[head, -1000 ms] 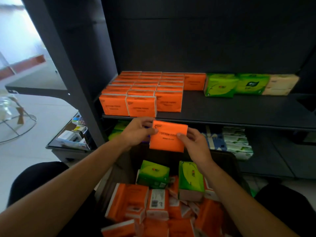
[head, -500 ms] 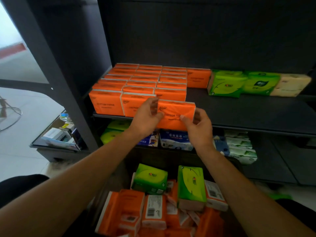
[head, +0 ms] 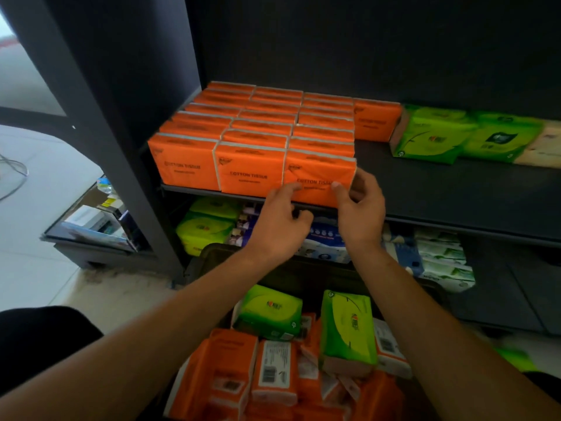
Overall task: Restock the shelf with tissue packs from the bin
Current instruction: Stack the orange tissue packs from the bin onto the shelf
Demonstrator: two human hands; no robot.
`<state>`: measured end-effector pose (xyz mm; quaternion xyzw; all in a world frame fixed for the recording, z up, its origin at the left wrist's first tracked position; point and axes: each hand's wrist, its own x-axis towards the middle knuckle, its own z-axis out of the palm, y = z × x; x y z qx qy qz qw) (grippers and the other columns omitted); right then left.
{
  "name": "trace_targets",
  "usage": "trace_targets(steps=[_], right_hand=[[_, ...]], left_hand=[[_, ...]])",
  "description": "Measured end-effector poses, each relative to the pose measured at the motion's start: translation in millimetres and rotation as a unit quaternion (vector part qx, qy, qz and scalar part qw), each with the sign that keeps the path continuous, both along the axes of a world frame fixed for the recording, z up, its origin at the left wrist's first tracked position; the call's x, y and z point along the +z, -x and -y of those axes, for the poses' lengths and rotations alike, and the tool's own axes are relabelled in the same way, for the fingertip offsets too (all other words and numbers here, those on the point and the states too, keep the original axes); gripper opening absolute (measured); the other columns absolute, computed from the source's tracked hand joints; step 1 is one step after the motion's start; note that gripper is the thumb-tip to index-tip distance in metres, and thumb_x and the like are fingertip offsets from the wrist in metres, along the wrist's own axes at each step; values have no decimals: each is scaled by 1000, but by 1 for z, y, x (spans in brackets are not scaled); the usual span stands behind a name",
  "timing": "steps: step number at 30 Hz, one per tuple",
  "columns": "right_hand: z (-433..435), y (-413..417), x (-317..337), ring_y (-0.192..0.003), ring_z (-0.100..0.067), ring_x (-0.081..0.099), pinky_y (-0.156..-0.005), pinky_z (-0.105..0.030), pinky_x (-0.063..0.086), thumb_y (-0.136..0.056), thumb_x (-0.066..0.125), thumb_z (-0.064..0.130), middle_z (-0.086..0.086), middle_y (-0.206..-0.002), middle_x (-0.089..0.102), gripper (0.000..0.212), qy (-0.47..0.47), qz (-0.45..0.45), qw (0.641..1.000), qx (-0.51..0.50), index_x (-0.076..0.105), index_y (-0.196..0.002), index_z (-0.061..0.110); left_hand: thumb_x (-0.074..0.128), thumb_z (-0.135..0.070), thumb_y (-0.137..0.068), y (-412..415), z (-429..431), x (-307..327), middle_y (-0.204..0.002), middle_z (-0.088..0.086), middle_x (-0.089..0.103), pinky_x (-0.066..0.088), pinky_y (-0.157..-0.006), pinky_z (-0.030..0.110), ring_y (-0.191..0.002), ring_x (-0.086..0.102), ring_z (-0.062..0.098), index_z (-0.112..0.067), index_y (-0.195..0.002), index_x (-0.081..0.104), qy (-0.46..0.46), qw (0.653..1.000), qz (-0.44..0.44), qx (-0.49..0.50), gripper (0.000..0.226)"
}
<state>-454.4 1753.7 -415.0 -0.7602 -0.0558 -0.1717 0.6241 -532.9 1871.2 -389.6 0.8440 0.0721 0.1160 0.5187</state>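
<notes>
bin (head: 212,253) of orange, green packs (head: 346,329)

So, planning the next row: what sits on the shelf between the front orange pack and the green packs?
Nothing: bare shelf between orange pack and green packs, head view.

**Orange and green against black**

Orange tissue packs (head: 252,138) with dark lettering fill the black shelf (head: 455,192). Beside them stand bright green packs (head: 437,135) and one cream pack (head: 543,147). The bin (head: 218,253) is dark, holding orange and green packs.
</notes>
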Motion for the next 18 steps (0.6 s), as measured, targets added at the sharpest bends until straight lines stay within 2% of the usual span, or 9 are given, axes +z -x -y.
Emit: trace_targets(steps=[3, 6, 8, 11, 15, 18], right_hand=[[-4, -2, -1, -94, -5, 60, -80, -16, 50, -89, 67, 24, -4, -111, 62, 29, 14, 0, 1000, -10, 58, -115, 17], [-4, -1, -1, -83, -8, 59, -73, -19, 50, -87, 69, 25, -4, -100, 62, 25, 26, 5, 999, -30, 53, -103, 14], [-2, 0, -2, -77, -7, 57, -67, -14, 47, -87, 70, 26, -5, -95, 62, 24, 39, 7, 998, -41, 51, -96, 15], [-1, 2, -4, -75, -6, 56, -64, -9, 44, -87, 69, 25, -6, -96, 61, 22, 50, 1, 998, -43, 51, -94, 15], [6, 13, -10, -74, 9, 55, -65, -2, 41, -89, 66, 22, -4, -104, 54, 16, 55, -9, 996, -64, 54, -96, 15], [15, 30, -23, -78, 5, 56, -69, -6, 44, -92, 61, 17, -5, -102, 58, 7, 60, -18, 996, -57, 58, -97, 13]], left_hand=[[51, -14, -93, -3, 5, -1, -134, -6, 35, 43, -70, 5, -89, 47, -7, -26, -145, 30, -8, 999, 7, -42, 57], [52, -14, -92, -5, 10, -3, -143, -2, 27, 34, -89, 14, -123, 39, 8, -26, -148, 23, -42, 997, 2, -65, 63], [53, -14, -92, -6, 12, -5, -146, -1, 23, 26, -96, 16, -132, 28, 11, -25, -148, 22, -59, 995, -1, -75, 65], [53, -14, -91, -7, 11, -7, -144, -1, 24, 26, -93, 14, -129, 30, 11, -22, -146, 25, -67, 995, -2, -71, 62], [53, -16, -92, -6, 9, -11, -139, -3, 30, 33, -89, 17, -112, 38, 5, -23, -144, 29, -63, 995, -5, -75, 58], [52, -17, -93, -2, 10, -16, -133, -3, 36, 40, -87, 23, -104, 45, 5, -24, -142, 33, -56, 994, -27, -86, 53]])
